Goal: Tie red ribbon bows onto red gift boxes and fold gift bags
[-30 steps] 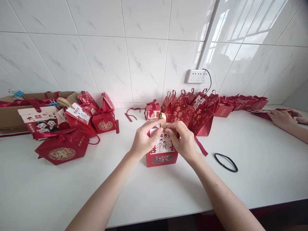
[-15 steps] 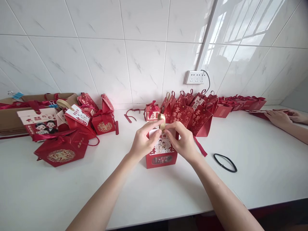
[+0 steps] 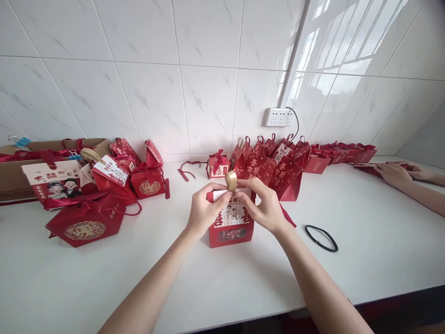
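Note:
A red gift box (image 3: 230, 235) with a small window and a white card (image 3: 233, 215) showing a couple stands upright on the white table. A gold ribbon loop (image 3: 231, 181) rises from its top. My left hand (image 3: 208, 206) is closed at the top left of the box, thumb at the base of the loop. From the right, my right hand (image 3: 262, 204) pinches at the same spot, its thumb by the loop's base. The fingertips of both hands nearly meet there, and the ribbon's lower end is hidden behind them.
Finished-looking red boxes (image 3: 86, 222) and a cardboard carton (image 3: 14, 183) are at left. Several red bags (image 3: 288, 178) stand behind the box. A black elastic band (image 3: 321, 239) lies at right, and another person's hands (image 3: 394, 174) rest on red card at far right.
The view has shifted slightly. The gold loop looks rounder and more upright, and my left index finger has drawn back from it. Both hands remain at the box top.

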`<state>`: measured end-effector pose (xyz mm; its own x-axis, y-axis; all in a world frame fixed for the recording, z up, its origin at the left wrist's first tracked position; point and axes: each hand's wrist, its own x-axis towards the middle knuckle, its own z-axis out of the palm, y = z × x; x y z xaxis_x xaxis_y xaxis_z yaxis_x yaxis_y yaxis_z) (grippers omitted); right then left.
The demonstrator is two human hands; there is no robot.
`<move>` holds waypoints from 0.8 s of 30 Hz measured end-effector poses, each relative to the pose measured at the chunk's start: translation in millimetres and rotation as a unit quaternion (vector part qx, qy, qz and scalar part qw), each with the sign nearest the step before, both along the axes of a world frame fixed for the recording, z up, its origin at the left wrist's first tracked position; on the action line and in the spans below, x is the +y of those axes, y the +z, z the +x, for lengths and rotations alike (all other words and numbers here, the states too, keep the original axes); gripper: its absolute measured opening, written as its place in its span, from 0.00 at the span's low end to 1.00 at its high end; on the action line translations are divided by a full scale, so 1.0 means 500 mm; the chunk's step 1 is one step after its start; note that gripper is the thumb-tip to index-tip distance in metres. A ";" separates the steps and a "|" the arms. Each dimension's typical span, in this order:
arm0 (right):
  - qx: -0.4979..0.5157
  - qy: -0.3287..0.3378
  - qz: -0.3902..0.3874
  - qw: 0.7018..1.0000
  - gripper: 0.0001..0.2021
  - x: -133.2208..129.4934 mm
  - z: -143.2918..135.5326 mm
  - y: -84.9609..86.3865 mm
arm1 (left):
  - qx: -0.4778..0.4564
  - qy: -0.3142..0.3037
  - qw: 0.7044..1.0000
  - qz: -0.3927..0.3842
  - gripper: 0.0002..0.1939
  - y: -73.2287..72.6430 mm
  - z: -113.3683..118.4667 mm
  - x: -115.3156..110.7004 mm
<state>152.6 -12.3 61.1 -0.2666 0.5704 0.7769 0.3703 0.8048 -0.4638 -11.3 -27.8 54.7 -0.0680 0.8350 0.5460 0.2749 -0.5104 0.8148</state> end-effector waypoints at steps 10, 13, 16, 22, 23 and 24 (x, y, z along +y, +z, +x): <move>0.046 0.125 -0.143 0.981 0.11 0.015 -0.013 0.079 | 0.002 -0.025 1.000 -0.001 0.06 0.008 -0.002 -0.001; 0.130 0.111 -0.170 0.971 0.07 0.010 -0.023 0.072 | 0.004 -0.027 1.000 0.002 0.05 0.009 0.000 -0.001; 0.211 0.100 -0.196 0.952 0.07 0.004 -0.038 0.058 | 0.003 -0.024 1.000 -0.004 0.04 0.006 0.001 0.000; 0.209 0.078 -0.188 0.956 0.09 0.006 -0.047 0.068 | 0.003 -0.018 1.000 -0.020 0.07 0.004 0.002 0.003; 0.175 0.082 -0.188 0.963 0.08 0.008 -0.042 0.078 | 0.006 -0.018 1.000 -0.025 0.07 0.005 0.002 0.002; 0.130 0.084 -0.188 0.970 0.07 0.009 -0.036 0.089 | 0.009 -0.017 0.999 -0.030 0.07 0.007 0.002 0.001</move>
<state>134.7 -7.7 105.6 -0.2036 0.7914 0.5764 0.0792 0.6001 -0.7960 -10.3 -27.4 58.0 -0.0299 0.8678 0.4960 0.2721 -0.4704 0.8394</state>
